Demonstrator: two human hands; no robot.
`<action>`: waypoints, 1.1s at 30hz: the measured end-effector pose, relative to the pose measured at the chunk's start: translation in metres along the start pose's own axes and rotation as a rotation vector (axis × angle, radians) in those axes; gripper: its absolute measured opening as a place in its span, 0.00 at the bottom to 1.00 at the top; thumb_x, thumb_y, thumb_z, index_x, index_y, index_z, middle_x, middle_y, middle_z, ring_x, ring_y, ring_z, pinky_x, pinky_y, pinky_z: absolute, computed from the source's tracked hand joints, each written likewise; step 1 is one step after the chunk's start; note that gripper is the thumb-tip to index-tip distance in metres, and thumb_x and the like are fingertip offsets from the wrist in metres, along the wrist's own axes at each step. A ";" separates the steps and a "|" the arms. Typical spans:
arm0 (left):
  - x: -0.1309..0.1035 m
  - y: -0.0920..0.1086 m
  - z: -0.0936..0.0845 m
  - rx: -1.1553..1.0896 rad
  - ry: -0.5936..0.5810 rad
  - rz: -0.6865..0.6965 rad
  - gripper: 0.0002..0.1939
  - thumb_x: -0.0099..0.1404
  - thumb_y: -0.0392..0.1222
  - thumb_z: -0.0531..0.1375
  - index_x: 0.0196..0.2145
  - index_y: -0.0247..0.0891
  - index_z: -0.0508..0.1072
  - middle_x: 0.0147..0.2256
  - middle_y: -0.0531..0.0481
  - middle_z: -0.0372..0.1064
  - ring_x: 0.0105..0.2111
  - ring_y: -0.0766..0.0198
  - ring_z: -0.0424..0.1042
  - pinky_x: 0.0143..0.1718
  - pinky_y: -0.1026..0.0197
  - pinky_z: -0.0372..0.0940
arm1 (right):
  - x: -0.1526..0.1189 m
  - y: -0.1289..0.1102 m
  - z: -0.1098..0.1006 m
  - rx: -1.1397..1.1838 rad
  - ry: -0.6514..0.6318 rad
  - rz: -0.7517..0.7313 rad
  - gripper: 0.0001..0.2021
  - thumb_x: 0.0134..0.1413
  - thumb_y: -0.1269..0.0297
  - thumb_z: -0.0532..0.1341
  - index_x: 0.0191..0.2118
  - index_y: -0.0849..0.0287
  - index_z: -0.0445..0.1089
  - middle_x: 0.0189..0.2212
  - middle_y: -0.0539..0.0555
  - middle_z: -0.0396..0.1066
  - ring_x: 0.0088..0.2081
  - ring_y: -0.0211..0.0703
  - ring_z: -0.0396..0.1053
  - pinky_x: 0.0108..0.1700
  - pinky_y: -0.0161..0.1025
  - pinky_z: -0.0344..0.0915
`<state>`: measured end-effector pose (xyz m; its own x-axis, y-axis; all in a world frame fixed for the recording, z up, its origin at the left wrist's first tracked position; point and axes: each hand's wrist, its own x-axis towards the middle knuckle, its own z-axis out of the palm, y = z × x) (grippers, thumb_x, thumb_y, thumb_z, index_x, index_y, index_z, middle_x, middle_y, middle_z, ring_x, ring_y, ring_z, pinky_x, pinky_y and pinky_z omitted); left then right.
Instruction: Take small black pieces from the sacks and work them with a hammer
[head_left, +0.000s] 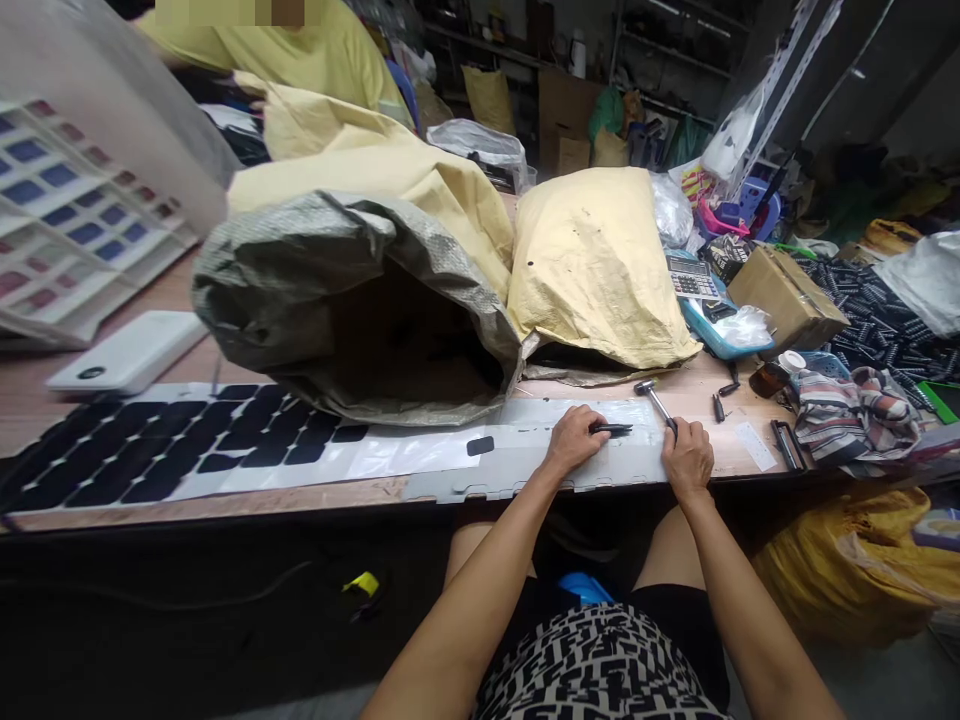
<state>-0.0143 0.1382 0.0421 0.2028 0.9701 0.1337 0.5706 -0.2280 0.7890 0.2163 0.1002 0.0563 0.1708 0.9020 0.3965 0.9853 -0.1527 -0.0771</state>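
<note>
My right hand [688, 458] is wrapped round the handle of a small hammer [660, 403], its metal head raised to the upper left of the hand. Between the fingers of my left hand [575, 437] is a thin dark piece [616, 430], pointing right; its exact kind is too small to make out. Under both hands lies a flat grey board [525, 465] along the table edge. A single black rounded piece [481, 446] rests to the left of my left hand, on white sheeting.
Rows of black pieces [157, 450] cover the white sheet at left. Behind the board are an open grey-lined sack [300, 300] and a yellow sack [600, 260]. At right are a cardboard box [787, 300], a bottle [776, 375] and a striped cloth [855, 415]. A person in yellow [300, 55] is opposite.
</note>
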 end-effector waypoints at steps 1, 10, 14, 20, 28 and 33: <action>-0.001 -0.001 0.000 -0.005 -0.001 0.004 0.05 0.61 0.39 0.63 0.36 0.41 0.78 0.36 0.50 0.74 0.42 0.56 0.68 0.45 0.55 0.64 | -0.001 -0.002 0.001 -0.032 0.017 -0.013 0.14 0.66 0.62 0.56 0.52 0.58 0.72 0.41 0.57 0.69 0.41 0.47 0.63 0.41 0.40 0.54; -0.005 0.005 -0.008 -0.092 -0.003 0.073 0.10 0.67 0.44 0.56 0.32 0.40 0.75 0.35 0.49 0.73 0.39 0.57 0.66 0.44 0.55 0.61 | -0.004 -0.004 0.003 -0.085 0.058 -0.030 0.13 0.65 0.62 0.55 0.50 0.58 0.71 0.40 0.57 0.68 0.41 0.48 0.61 0.38 0.41 0.52; -0.055 0.025 -0.013 -0.334 -0.098 0.199 0.14 0.69 0.48 0.54 0.35 0.38 0.74 0.32 0.49 0.70 0.34 0.62 0.68 0.39 0.59 0.61 | -0.004 -0.005 0.003 -0.084 0.049 -0.032 0.13 0.64 0.62 0.55 0.50 0.59 0.71 0.39 0.57 0.68 0.40 0.48 0.61 0.38 0.41 0.52; -0.143 0.014 0.037 -0.251 -0.446 -0.010 0.16 0.71 0.50 0.53 0.39 0.39 0.77 0.30 0.51 0.73 0.31 0.62 0.71 0.35 0.62 0.60 | -0.004 -0.006 0.000 -0.086 0.029 -0.032 0.13 0.64 0.63 0.55 0.50 0.59 0.70 0.40 0.58 0.68 0.41 0.48 0.61 0.39 0.41 0.53; -0.117 0.019 0.011 -0.125 -0.809 -0.080 0.26 0.58 0.46 0.64 0.55 0.41 0.74 0.30 0.51 0.76 0.32 0.58 0.75 0.34 0.62 0.65 | -0.004 -0.004 0.002 -0.096 0.085 -0.056 0.13 0.63 0.63 0.55 0.49 0.59 0.71 0.38 0.57 0.68 0.40 0.48 0.62 0.37 0.41 0.52; -0.065 0.007 -0.095 -0.614 -0.720 -0.101 0.18 0.56 0.53 0.66 0.37 0.35 0.78 0.23 0.50 0.72 0.23 0.63 0.71 0.27 0.63 0.65 | -0.002 -0.004 0.001 -0.105 0.101 -0.073 0.12 0.63 0.63 0.56 0.48 0.59 0.71 0.37 0.57 0.68 0.39 0.47 0.61 0.37 0.40 0.51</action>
<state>-0.0992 0.0813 0.0956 0.7340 0.6514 -0.1922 0.1360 0.1362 0.9813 0.2116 0.0990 0.0549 0.0938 0.8680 0.4876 0.9897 -0.1346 0.0493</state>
